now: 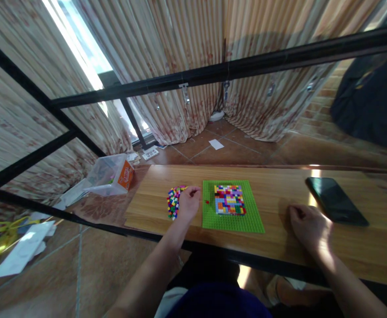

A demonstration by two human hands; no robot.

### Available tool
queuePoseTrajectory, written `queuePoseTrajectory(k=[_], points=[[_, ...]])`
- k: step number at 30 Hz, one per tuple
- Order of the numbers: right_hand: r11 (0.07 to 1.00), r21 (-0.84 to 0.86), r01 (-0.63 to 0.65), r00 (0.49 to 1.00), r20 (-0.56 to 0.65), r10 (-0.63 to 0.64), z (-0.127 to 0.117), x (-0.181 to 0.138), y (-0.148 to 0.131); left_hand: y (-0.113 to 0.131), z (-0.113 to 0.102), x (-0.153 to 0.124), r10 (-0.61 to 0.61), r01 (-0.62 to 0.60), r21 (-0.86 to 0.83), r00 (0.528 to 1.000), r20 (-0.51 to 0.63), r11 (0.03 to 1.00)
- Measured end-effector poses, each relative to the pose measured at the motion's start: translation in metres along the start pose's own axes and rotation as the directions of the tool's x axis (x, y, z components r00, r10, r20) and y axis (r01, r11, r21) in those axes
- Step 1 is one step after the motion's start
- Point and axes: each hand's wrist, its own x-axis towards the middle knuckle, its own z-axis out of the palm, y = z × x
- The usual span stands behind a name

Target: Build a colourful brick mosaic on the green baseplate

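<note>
A green baseplate (233, 221) lies on the wooden table (279, 190), with a block of many-coloured small bricks (229, 199) built on its upper middle. One loose red brick (207, 202) sits near the plate's left edge. Left of the plate lies a pile of loose coloured bricks (172, 203). My left hand (189, 204) rests beside that pile, its fingers curled and pinched at the plate's edge; what they hold is too small to make out. My right hand (309, 229) rests on the table right of the plate, fingers curled under, nothing visible in it.
A dark phone (335, 201) lies on the table at the right. A clear plastic box with an orange label (112, 174) stands off the table's left end. Black frame bars (213, 73) cross overhead. Papers (24, 247) and yellow tape litter the tiled floor at left.
</note>
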Motion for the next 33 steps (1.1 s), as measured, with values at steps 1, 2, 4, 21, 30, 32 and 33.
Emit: queuePoseTrajectory(k=[1, 2, 4, 21, 30, 32, 33], points=[[1.0, 0.001, -0.006, 1.0, 0.004, 0.006, 0.0, 0.0, 0.0, -0.001, -0.009, 0.0, 0.022, -0.022, 0.055, 1.0, -0.007, 0.998], [1.0, 0.003, -0.009, 1.0, 0.009, 0.009, 0.0, 0.0, 0.0, -0.003, -0.016, -0.001, 0.051, -0.05, 0.115, 0.999, 0.002, 0.992], [1.0, 0.007, -0.015, 1.0, 0.011, 0.014, -0.001, 0.0, -0.001, -0.004, -0.025, -0.005, 0.121, -0.129, 0.233, 0.991, 0.052, 0.964], [1.0, 0.009, -0.023, 1.0, 0.016, 0.023, -0.003, 0.0, -0.002, 0.002, 0.006, -0.023, 0.194, -0.383, 0.634, 0.917, 0.348, 0.672], [1.0, 0.01, -0.015, 1.0, -0.027, 0.015, -0.001, -0.001, -0.003, -0.003, 0.008, -0.022, 0.249, -0.414, 0.559, 0.904, 0.349, 0.719], [1.0, 0.016, -0.017, 0.999, -0.029, 0.017, -0.001, -0.001, -0.003, -0.003, 0.008, -0.022, 0.276, -0.41, 0.492, 0.905, 0.325, 0.767], [1.0, 0.019, -0.017, 0.999, -0.028, 0.018, -0.001, -0.001, -0.003, -0.002, 0.008, -0.022, 0.287, -0.41, 0.46, 0.904, 0.316, 0.788]])
